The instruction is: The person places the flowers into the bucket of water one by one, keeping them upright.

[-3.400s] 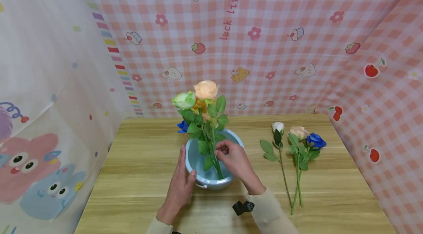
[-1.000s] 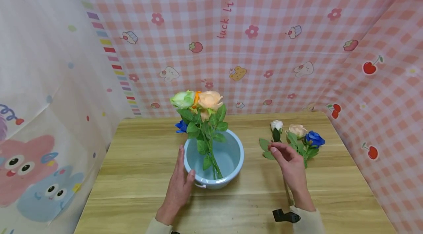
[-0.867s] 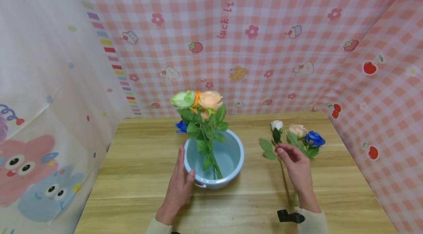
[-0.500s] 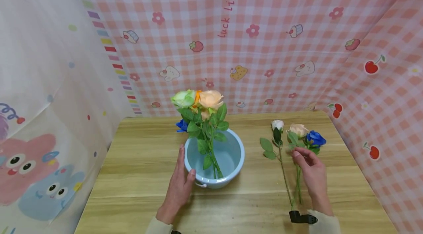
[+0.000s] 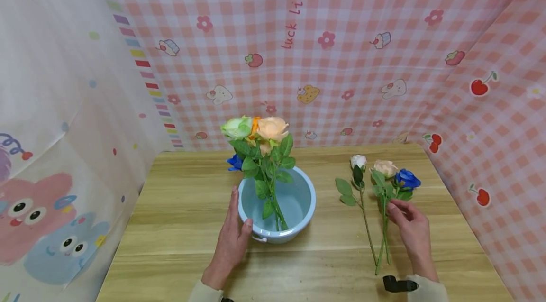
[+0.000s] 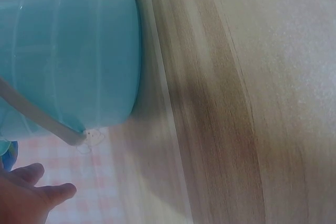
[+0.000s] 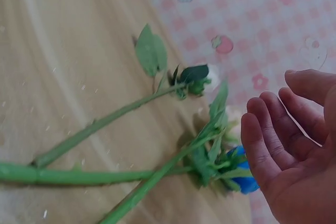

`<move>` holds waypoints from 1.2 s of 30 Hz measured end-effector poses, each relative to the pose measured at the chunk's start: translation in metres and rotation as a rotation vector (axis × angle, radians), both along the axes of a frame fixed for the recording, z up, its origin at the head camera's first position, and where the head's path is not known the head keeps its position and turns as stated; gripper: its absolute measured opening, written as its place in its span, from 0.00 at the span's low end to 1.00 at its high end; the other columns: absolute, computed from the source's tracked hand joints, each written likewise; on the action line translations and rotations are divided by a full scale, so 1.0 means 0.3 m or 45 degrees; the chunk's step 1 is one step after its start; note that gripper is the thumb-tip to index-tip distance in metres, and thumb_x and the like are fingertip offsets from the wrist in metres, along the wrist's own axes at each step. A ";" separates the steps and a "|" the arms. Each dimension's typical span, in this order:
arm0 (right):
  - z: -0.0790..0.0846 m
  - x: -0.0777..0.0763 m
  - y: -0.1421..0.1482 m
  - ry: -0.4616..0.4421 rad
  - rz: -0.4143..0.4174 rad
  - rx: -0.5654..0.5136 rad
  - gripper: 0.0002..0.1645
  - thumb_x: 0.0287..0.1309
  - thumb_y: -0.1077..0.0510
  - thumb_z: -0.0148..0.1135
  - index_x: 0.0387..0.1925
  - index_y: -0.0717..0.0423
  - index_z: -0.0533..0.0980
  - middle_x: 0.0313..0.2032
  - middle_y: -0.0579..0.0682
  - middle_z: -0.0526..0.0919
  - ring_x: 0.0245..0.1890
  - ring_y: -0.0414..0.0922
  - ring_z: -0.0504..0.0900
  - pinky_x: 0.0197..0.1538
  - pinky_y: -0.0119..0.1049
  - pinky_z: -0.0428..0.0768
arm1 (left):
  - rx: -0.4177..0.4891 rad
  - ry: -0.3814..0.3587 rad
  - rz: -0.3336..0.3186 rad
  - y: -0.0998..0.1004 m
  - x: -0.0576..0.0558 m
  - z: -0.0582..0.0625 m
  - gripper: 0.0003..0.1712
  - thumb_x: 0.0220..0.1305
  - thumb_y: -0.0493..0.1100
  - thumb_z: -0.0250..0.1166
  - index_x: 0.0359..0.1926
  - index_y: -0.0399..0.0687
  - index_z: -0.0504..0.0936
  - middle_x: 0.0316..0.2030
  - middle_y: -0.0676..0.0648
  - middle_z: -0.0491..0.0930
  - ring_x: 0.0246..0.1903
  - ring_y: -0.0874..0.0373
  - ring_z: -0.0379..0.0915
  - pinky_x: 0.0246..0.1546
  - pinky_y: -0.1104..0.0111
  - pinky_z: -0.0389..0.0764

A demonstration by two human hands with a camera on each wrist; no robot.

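My left hand (image 5: 232, 240) rests with straight fingers against the left side of a light blue bucket (image 5: 310, 207); in the left wrist view some fingers (image 6: 58, 195) show beside the bucket wall (image 6: 73, 56). Several artificial roses lean in the bucket: a pale green rose (image 5: 237, 127), a peach rose (image 5: 273, 128), an orange one behind and a blue rose (image 5: 235, 162) at its left. My right hand (image 5: 411, 228) hovers with loosely bent fingers beside the stems of a second peach rose (image 5: 385, 168) and a second blue rose (image 5: 408, 178). Nothing shows in its grasp (image 7: 294, 145).
A white rose (image 5: 358, 161) with a long stem lies left of the right-hand pair on the wooden table (image 5: 183, 207). The bucket's handle (image 6: 42, 114) hangs down its side. Checked pink cloth (image 5: 341, 69) stands behind the table, and a patterned white sheet (image 5: 77, 126) at the left.
My right hand let go of a rose stem in the bucket and moved right, passing over the white rose to the peach and blue roses. My left hand stayed at the bucket.
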State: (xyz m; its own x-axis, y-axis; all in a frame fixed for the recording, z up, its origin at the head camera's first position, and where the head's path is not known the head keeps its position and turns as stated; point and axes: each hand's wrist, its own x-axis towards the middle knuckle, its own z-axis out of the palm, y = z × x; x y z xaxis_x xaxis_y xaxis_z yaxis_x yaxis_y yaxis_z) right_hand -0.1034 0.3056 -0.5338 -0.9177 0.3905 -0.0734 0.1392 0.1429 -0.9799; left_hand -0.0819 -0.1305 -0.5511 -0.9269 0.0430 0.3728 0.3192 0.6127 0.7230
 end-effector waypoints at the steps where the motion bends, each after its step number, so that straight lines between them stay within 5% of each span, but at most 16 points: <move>1: -0.005 0.002 0.005 -0.022 0.005 0.017 0.20 0.71 0.54 0.65 0.56 0.64 0.78 0.38 0.32 0.84 0.39 0.32 0.86 0.43 0.23 0.85 | 0.001 0.000 -0.001 0.000 0.000 0.000 0.47 0.74 0.44 0.54 0.84 0.49 0.40 0.82 0.40 0.45 0.78 0.39 0.48 0.72 0.42 0.60; 9: -0.055 0.000 0.031 -0.132 0.035 0.042 0.27 0.71 0.56 0.65 0.61 0.71 0.74 0.35 0.28 0.82 0.37 0.28 0.84 0.42 0.25 0.86 | -0.002 0.004 0.001 -0.001 0.000 -0.002 0.46 0.74 0.45 0.53 0.84 0.49 0.40 0.82 0.39 0.46 0.77 0.39 0.48 0.72 0.42 0.61; 17: -0.098 -0.007 0.038 -0.118 0.045 0.095 0.24 0.69 0.62 0.65 0.58 0.76 0.74 0.32 0.27 0.82 0.34 0.26 0.82 0.38 0.23 0.85 | 0.005 -0.017 0.006 0.000 0.004 0.003 0.45 0.76 0.49 0.51 0.84 0.49 0.40 0.83 0.45 0.43 0.77 0.39 0.48 0.72 0.42 0.60; 26: -0.124 -0.013 0.058 -0.217 0.101 0.311 0.23 0.68 0.60 0.66 0.58 0.73 0.77 0.44 0.53 0.88 0.33 0.23 0.78 0.36 0.21 0.81 | -0.001 -0.001 -0.001 0.000 0.002 0.004 0.45 0.76 0.47 0.52 0.84 0.49 0.40 0.81 0.38 0.46 0.77 0.39 0.49 0.72 0.42 0.60; 36: -0.134 -0.023 0.060 -0.269 0.194 0.417 0.25 0.65 0.61 0.69 0.58 0.73 0.76 0.41 0.56 0.87 0.31 0.27 0.77 0.33 0.23 0.79 | -0.001 -0.002 0.000 0.000 0.002 0.005 0.45 0.76 0.48 0.52 0.84 0.50 0.39 0.82 0.38 0.46 0.78 0.39 0.48 0.72 0.42 0.60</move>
State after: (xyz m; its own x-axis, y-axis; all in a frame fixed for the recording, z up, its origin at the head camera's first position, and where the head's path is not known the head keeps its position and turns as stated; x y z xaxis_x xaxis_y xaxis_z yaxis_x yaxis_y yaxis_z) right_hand -0.1103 0.3236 -0.5740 -0.9448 0.2852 -0.1611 0.2856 0.4768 -0.8313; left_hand -0.0813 -0.1305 -0.5495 -0.9273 0.0434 0.3717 0.3184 0.6133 0.7228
